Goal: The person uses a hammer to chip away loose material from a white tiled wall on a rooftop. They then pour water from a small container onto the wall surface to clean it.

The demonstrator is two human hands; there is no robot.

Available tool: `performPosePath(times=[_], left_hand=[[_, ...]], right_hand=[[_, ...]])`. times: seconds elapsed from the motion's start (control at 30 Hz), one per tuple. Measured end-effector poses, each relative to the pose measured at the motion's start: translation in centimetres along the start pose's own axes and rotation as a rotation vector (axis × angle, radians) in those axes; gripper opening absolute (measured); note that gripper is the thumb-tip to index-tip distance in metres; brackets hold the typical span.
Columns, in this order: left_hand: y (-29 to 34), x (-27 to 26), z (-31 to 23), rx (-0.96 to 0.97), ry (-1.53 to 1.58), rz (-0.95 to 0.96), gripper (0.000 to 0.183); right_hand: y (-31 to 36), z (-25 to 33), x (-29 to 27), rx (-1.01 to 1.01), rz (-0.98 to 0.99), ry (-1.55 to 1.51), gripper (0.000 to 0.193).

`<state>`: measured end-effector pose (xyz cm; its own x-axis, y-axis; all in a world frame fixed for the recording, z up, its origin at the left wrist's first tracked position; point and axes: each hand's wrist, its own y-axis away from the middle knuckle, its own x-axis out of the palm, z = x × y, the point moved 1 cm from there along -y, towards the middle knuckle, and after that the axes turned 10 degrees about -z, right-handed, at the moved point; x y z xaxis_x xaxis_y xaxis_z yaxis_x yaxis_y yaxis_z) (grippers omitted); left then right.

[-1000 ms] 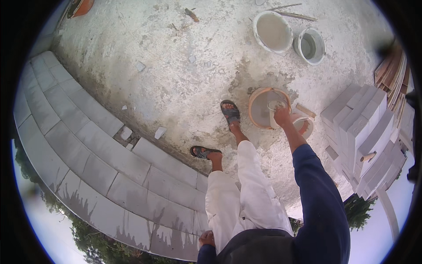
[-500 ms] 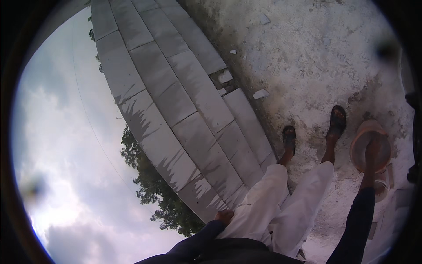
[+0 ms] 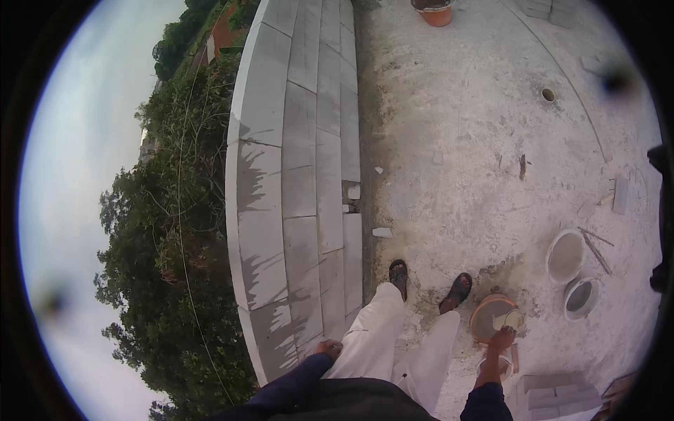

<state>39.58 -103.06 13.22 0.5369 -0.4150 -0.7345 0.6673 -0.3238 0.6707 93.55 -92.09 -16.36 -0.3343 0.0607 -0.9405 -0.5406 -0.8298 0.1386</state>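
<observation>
Round orange pan, mortar-smeared, under right hand

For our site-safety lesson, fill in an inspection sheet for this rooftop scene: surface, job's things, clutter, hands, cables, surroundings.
Surface: rough pale concrete floor, dusty, with a small round hole.
Job's things: orange pan on the floor beside the right foot.
Clutter: two pale buckets, grey blocks, loose chips, orange pot.
Hands: right hand at the pan's rim; left hand resting on the left thigh.
Cables: nothing seen.
Surroundings: grey block wall, trees beyond, sky.
</observation>
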Motion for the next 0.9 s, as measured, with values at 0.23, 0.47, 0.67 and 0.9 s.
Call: performPosePath(times=[0.23,0.47,0.67,0.9], left_hand=[[-4.4,-0.4,2.1,0.033,0.595,-0.023,0.027],[-8.0,-12.3,0.9,-0.061,0.571,-0.812,0.032],[-9.6,-26.8,1.1,-0.106,0.495,-1.168,0.041],[-14.1,-31.9,1.0,-0.400,0.562,-1.024,0.042]], right_hand=[[-8.4,23.8,-12.9,-0.493,-0.083,-0.225,0.007],[-8.1,52.2,-16.2,-1.140,-0.181,-0.332,0.009],[3.0,75.4,-19.1,-1.223,0.037,-0.622,0.003],[15.8,92.2,-22.4,-1.376,0.434,-0.845,0.019]])
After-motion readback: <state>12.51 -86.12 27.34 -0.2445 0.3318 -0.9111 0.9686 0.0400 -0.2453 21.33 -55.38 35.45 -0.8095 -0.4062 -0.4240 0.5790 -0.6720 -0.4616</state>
